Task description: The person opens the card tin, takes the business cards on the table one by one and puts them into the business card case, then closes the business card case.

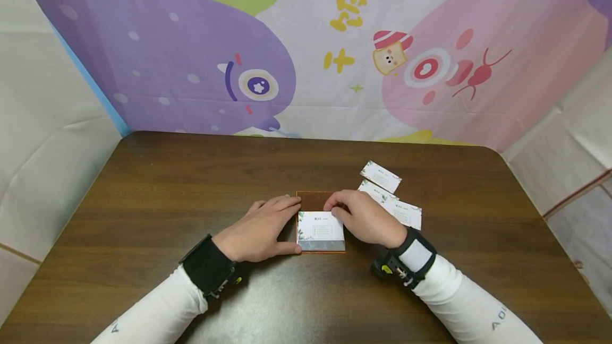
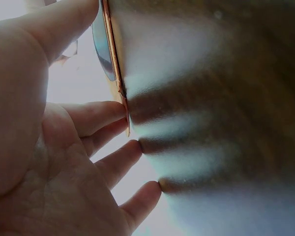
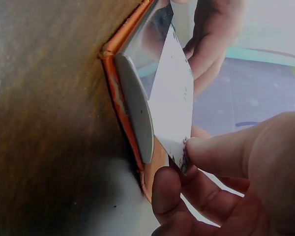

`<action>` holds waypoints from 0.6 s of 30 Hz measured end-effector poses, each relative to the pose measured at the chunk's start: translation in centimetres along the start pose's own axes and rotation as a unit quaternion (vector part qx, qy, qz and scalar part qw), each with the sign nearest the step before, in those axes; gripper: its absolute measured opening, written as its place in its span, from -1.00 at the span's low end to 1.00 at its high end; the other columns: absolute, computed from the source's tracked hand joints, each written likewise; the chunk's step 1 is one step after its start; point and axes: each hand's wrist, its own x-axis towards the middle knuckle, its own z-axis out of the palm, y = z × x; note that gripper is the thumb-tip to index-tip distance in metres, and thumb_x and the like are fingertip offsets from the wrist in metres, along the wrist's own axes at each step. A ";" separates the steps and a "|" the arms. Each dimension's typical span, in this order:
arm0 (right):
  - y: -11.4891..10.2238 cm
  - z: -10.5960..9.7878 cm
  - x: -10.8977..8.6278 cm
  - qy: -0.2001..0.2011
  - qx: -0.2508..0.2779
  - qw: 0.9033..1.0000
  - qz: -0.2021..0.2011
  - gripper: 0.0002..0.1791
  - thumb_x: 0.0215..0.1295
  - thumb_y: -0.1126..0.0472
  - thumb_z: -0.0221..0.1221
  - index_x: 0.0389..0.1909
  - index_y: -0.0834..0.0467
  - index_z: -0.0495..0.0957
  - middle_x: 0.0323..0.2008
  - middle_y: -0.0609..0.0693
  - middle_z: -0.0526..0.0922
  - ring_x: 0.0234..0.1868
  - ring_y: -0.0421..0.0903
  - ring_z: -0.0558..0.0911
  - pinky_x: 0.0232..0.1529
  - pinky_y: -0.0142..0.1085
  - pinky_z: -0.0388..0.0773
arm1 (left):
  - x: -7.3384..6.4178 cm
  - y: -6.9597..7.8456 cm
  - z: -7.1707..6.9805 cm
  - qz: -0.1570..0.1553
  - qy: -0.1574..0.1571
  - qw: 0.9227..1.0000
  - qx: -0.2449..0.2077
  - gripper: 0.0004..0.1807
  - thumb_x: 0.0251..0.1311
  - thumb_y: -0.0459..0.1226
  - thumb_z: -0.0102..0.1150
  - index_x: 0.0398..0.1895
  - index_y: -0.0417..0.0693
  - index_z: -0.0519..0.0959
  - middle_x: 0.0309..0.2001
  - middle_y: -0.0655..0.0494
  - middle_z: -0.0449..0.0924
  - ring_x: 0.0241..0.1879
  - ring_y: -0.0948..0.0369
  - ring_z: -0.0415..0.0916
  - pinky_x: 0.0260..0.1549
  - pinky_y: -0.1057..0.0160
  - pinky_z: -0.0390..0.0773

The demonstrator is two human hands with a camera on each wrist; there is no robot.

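A brown card case (image 1: pixel 313 199) with orange edges lies open on the table, a shiny metal part (image 1: pixel 320 246) along its near side. A white business card (image 1: pixel 317 224) with a leafy print sits partly behind that metal part. My right hand (image 1: pixel 368 219) pinches the card's upper right corner between thumb and fingers, as the right wrist view shows at the card's tip (image 3: pixel 172 93). My left hand (image 1: pixel 260 230) is spread at the case's left side. Its thumb and fingertips touch the case edge (image 2: pixel 120 83), while other fingertips rest on the table.
Beyond my right hand lie several loose white cards (image 1: pixel 381 175), some partly overlapping. The dark wooden table (image 1: pixel 191 174) ends at a cartoon-print curtain (image 1: pixel 334 110) along the back. Pale cloth walls (image 1: pixel 62 94) stand on both sides.
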 end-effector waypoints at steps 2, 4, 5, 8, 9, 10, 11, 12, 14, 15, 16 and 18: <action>0.0 0.1 -0.1 -0.001 -0.002 1.000 -0.002 -0.83 0.58 0.31 0.16 -0.11 0.08 0.72 -0.19 -0.13 0.71 -0.29 -0.19 0.57 -0.17 -0.21 0.56 | 0.0 0.0 0.0 -0.001 -0.002 1.000 0.000 -0.01 0.35 0.18 0.37 0.63 -0.22 0.28 0.62 -0.09 0.20 0.61 -0.09 0.09 0.41 -0.29 0.23; 0.0 0.1 -0.1 -0.002 -0.003 1.000 -0.002 -0.84 0.57 0.32 0.17 -0.11 0.08 0.72 -0.19 -0.13 0.71 -0.28 -0.19 0.58 -0.17 -0.21 0.56 | 0.0 0.0 0.0 -0.002 -0.003 1.000 0.000 -0.01 0.35 0.18 0.37 0.63 -0.22 0.27 0.62 -0.08 0.20 0.61 -0.08 0.09 0.41 -0.29 0.23; 0.0 0.2 -0.1 -0.002 -0.004 1.000 -0.003 -0.84 0.57 0.32 0.17 -0.12 0.08 0.72 -0.20 -0.13 0.71 -0.28 -0.19 0.58 -0.17 -0.21 0.56 | 0.0 0.0 0.0 -0.002 -0.003 1.000 -0.001 -0.01 0.35 0.18 0.37 0.63 -0.22 0.27 0.62 -0.08 0.20 0.61 -0.08 0.09 0.41 -0.29 0.23; 0.0 0.2 -0.2 -0.002 -0.006 1.000 -0.001 -0.84 0.56 0.32 0.18 -0.13 0.07 0.72 -0.21 -0.14 0.71 -0.28 -0.19 0.58 -0.16 -0.20 0.56 | 0.0 0.0 0.0 -0.001 -0.003 1.000 0.001 -0.01 0.35 0.18 0.37 0.63 -0.22 0.28 0.62 -0.08 0.20 0.62 -0.08 0.09 0.41 -0.29 0.23; 0.0 0.3 -0.2 -0.002 -0.006 1.000 0.000 -0.84 0.55 0.32 0.18 -0.13 0.07 0.72 -0.21 -0.14 0.71 -0.27 -0.19 0.59 -0.15 -0.20 0.57 | 0.0 0.0 0.0 -0.001 -0.003 1.000 0.001 -0.01 0.35 0.18 0.37 0.63 -0.22 0.28 0.62 -0.08 0.20 0.61 -0.08 0.09 0.41 -0.29 0.23; 0.0 0.3 -0.2 -0.003 -0.007 1.000 0.000 -0.84 0.55 0.32 0.18 -0.13 0.06 0.72 -0.21 -0.15 0.71 -0.27 -0.19 0.59 -0.14 -0.20 0.57 | 0.0 0.0 0.0 0.000 -0.003 1.000 0.002 -0.01 0.35 0.18 0.37 0.63 -0.22 0.28 0.63 -0.08 0.19 0.61 -0.08 0.09 0.41 -0.29 0.23; 0.0 0.4 -0.3 -0.004 -0.008 1.000 0.000 -0.84 0.55 0.32 0.18 -0.13 0.06 0.72 -0.21 -0.15 0.71 -0.26 -0.19 0.59 -0.13 -0.19 0.57 | 0.0 0.0 0.0 0.000 -0.003 1.000 0.002 -0.01 0.35 0.18 0.37 0.63 -0.22 0.28 0.63 -0.08 0.19 0.61 -0.08 0.09 0.41 -0.29 0.23; 0.0 0.4 -0.3 -0.005 -0.008 1.000 0.001 -0.84 0.55 0.32 0.18 -0.13 0.06 0.72 -0.21 -0.15 0.71 -0.25 -0.19 0.59 -0.12 -0.19 0.57 | 0.0 0.0 0.0 0.001 -0.002 1.000 0.003 -0.02 0.35 0.18 0.37 0.62 -0.22 0.28 0.63 -0.08 0.19 0.61 -0.08 0.09 0.41 -0.29 0.23; 0.1 0.5 -0.3 -0.008 -0.009 1.000 0.000 -0.84 0.55 0.32 0.18 -0.13 0.06 0.72 -0.21 -0.15 0.71 -0.24 -0.19 0.60 -0.11 -0.18 0.57 | 0.0 -0.1 0.0 0.001 -0.003 1.000 0.003 -0.02 0.35 0.18 0.37 0.62 -0.23 0.28 0.63 -0.09 0.19 0.61 -0.08 0.09 0.41 -0.29 0.23; 0.1 0.6 -0.3 -0.010 -0.009 1.000 -0.001 -0.84 0.55 0.32 0.18 -0.13 0.06 0.72 -0.20 -0.14 0.71 -0.23 -0.19 0.60 -0.10 -0.18 0.57 | 0.0 -0.1 0.0 0.001 -0.003 1.000 0.003 -0.02 0.35 0.18 0.37 0.62 -0.23 0.28 0.63 -0.09 0.19 0.61 -0.08 0.09 0.41 -0.29 0.23; 0.1 0.6 -0.3 -0.011 -0.011 1.000 -0.002 -0.84 0.55 0.32 0.18 -0.13 0.05 0.72 -0.20 -0.15 0.71 -0.23 -0.19 0.60 -0.10 -0.18 0.58 | 0.0 -0.1 0.0 0.001 -0.003 1.000 0.003 -0.02 0.35 0.18 0.36 0.62 -0.23 0.28 0.63 -0.09 0.19 0.61 -0.08 0.09 0.41 -0.29 0.23; 0.1 0.6 -0.4 -0.013 -0.013 1.000 -0.004 -0.84 0.55 0.31 0.18 -0.13 0.05 0.73 -0.21 -0.15 0.70 -0.22 -0.19 0.61 -0.10 -0.18 0.58 | 0.0 -0.1 0.0 0.000 -0.003 1.000 0.004 -0.01 0.35 0.18 0.36 0.62 -0.23 0.28 0.63 -0.08 0.19 0.61 -0.08 0.09 0.41 -0.29 0.23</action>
